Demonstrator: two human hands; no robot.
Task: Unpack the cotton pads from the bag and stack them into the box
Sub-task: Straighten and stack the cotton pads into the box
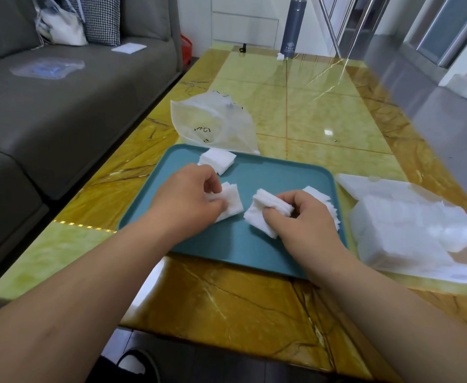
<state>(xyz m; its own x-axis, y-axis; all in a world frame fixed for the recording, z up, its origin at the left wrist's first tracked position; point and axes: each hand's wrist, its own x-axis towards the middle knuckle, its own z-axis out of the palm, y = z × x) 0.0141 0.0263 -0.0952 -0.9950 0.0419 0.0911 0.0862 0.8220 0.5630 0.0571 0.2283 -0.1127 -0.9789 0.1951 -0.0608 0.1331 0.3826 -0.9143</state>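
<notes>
Pads unpacked onto the tray, boxing apparently only part done.

Near the middle of the tray [240, 244], the left hand [188, 197] pinches one small stack [231, 199] of pads while the right hand [301, 217] curls its fingers round another [262, 214]. A loose pile [323, 197] lies just behind the right hand, by the tray's right edge. Just off that edge, the translucent box [409, 228] seems to hold pads already, though its contents are hazy. A further stack [218, 159] sits at the tray's far edge. Beyond it the bag [213, 120] lies slack, apparently emptied. Four lots look left to box.
</notes>
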